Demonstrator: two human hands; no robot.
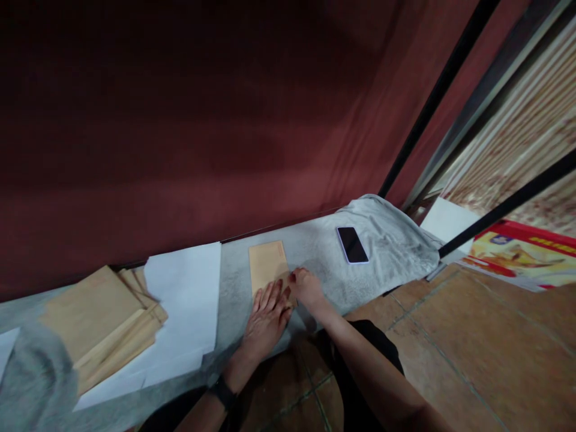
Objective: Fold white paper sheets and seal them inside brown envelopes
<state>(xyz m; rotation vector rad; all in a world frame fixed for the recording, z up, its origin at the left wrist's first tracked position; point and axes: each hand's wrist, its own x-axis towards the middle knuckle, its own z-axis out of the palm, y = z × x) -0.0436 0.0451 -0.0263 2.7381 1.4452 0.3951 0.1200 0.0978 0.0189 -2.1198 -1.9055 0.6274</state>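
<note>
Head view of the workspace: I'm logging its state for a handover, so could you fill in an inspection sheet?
Surface: a grey cloth covers the low work surface and is rumpled at its right end.
Job's things: a brown envelope lies flat on the cloth.
Clutter: a stack of brown envelopes sits on white sheets to the left. A smartphone, screen dark and facing up, lies to the right.
Hands: the left hand is flat on the envelope's near end. The right hand is curled at its near right edge, grip unclear.
Cables: nothing seen.
Surroundings: a dark red wall is behind, with a tiled floor and a red and yellow printed sheet at right.
</note>
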